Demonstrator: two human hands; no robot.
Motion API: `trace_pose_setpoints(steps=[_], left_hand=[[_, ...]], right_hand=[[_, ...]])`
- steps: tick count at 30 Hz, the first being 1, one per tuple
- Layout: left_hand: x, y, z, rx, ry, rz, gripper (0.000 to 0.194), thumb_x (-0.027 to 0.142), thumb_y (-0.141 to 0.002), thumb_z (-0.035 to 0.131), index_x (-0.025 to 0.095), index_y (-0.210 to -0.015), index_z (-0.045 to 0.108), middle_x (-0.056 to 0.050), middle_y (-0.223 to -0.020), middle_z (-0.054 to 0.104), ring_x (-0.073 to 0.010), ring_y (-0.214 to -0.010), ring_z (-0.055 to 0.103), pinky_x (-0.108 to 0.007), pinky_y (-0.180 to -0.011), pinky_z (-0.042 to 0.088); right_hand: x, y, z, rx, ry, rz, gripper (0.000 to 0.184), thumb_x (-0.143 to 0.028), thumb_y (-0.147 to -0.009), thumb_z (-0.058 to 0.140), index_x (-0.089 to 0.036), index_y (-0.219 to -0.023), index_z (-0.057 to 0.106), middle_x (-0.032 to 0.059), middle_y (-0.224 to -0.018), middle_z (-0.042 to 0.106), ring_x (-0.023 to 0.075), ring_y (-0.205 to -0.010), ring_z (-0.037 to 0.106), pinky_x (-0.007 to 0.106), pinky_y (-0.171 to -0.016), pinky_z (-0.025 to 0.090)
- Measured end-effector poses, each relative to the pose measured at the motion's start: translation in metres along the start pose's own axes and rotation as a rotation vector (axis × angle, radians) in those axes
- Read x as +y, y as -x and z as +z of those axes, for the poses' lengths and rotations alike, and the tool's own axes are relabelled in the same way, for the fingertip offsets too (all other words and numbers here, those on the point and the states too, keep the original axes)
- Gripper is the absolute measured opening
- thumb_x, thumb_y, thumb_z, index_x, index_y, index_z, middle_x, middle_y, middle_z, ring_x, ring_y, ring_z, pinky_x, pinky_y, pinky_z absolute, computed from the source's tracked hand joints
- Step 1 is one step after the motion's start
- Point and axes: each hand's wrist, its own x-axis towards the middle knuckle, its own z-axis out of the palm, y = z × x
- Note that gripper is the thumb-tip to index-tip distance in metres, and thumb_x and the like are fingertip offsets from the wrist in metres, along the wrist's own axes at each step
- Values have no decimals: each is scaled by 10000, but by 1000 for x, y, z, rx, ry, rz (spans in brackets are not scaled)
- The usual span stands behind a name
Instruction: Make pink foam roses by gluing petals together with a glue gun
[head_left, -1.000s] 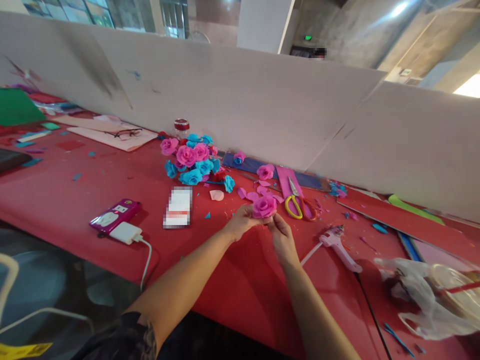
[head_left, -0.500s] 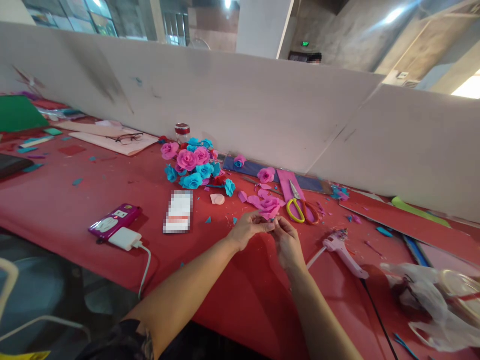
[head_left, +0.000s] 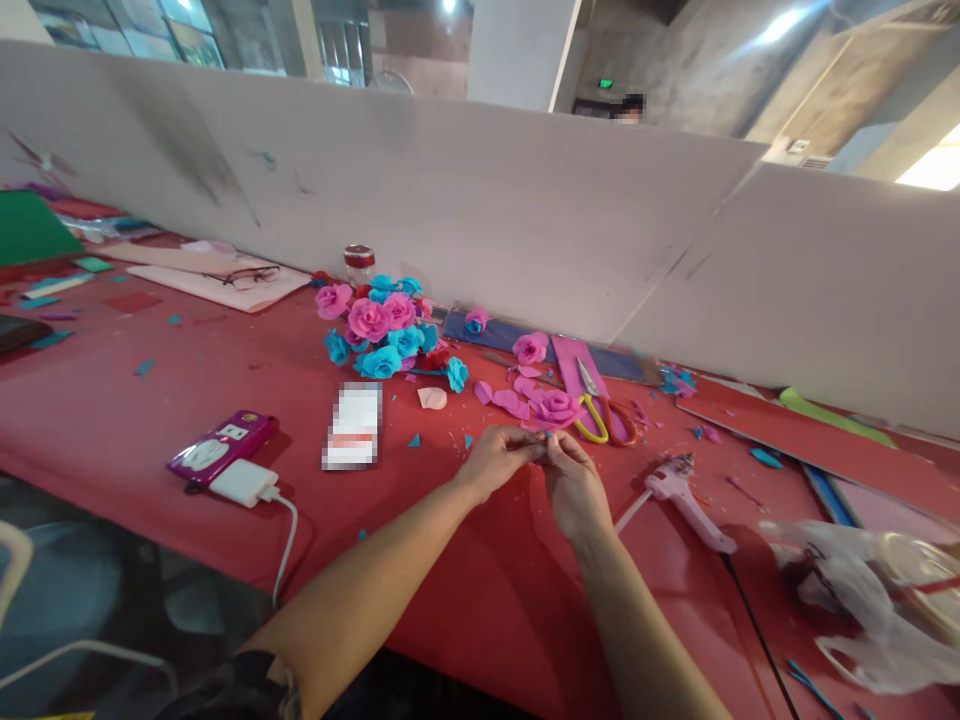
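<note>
Just past my fingertips is a pink paper rose [head_left: 557, 407], its open petals turned up toward me. My left hand [head_left: 499, 462] is closed in a pinch at the rose's base. My right hand [head_left: 577, 480] pinches the same spot, with a speck of blue showing between the fingertips. The fingers hide most of the base. Loose pink petals [head_left: 511, 403] lie left of the rose. Scissors [head_left: 596, 408] with one yellow and one orange handle rest just to its right. Beyond it is another pink rose [head_left: 530, 348].
A bunch of pink, blue and red paper flowers [head_left: 386, 325] stands left of centre. A pink glue gun [head_left: 686, 505] lies to the right, near a plastic bag [head_left: 855, 610]. Left are a phone [head_left: 352, 425] and a purple device [head_left: 223, 445] with a cable. A partition [head_left: 450, 190] rises behind.
The pink rose has turned in my fingers, from showing its side to showing its top, and sits slightly further right. Both hands stay together in nearly the same place.
</note>
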Motion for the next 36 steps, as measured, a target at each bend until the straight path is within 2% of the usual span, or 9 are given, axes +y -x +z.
trace_pose_setpoints(steps=[5,12,17,22,24,28,33,36], left_hand=[[-3,-1,0,47,-24,35,274,421,-708,678,168,-789,743,-29,-701,697,-156,-696,611,-290,-744,469],[-16,-1,0,12,-125,94,202,342,-747,634,206,-831,757,-21,-743,719,-189,-770,641,-301,-781,469],[-10,0,0,62,-221,113,185,297,-747,610,210,-806,762,11,-706,706,-195,-743,634,-304,-757,467],[-2,1,1,137,-324,124,156,315,-706,642,200,-701,748,18,-660,693,-215,-761,630,-310,-746,471],[-1,2,1,158,-334,138,158,317,-702,642,197,-682,742,12,-664,697,-224,-779,634,-323,-769,472],[-3,2,1,199,-342,179,174,318,-694,648,204,-771,754,-1,-750,724,-237,-836,639,-348,-837,463],[-3,4,0,194,-358,193,173,312,-704,644,213,-785,760,-1,-763,727,-217,-804,636,-335,-837,470],[-2,4,1,179,-355,211,179,317,-697,657,215,-801,761,-9,-811,735,-214,-840,639,-327,-843,471]], right_hand=[[-2,2,-3,96,193,-124,217,-312,-671,752,-194,-838,679,1,-728,640,143,-658,552,300,-683,436],[0,5,-5,230,526,-341,139,-320,-711,719,-182,-719,706,34,-727,668,183,-698,581,329,-729,458],[1,7,-5,245,692,-487,58,-238,-733,667,-217,-748,719,32,-794,658,212,-828,574,334,-800,433],[2,6,-2,181,763,-632,149,-163,-761,576,-231,-664,668,25,-732,626,217,-837,520,360,-825,396],[1,6,-1,157,784,-660,195,-159,-779,540,-224,-618,628,29,-708,606,213,-806,501,366,-810,387],[-1,8,2,127,781,-643,241,-158,-798,487,-223,-582,570,38,-683,572,215,-771,471,385,-793,379],[1,9,3,105,774,-677,231,-140,-793,464,-229,-611,577,49,-723,569,227,-813,484,387,-785,397],[3,8,3,103,735,-620,215,-172,-814,472,-228,-660,612,51,-754,589,223,-806,499,381,-782,409]])
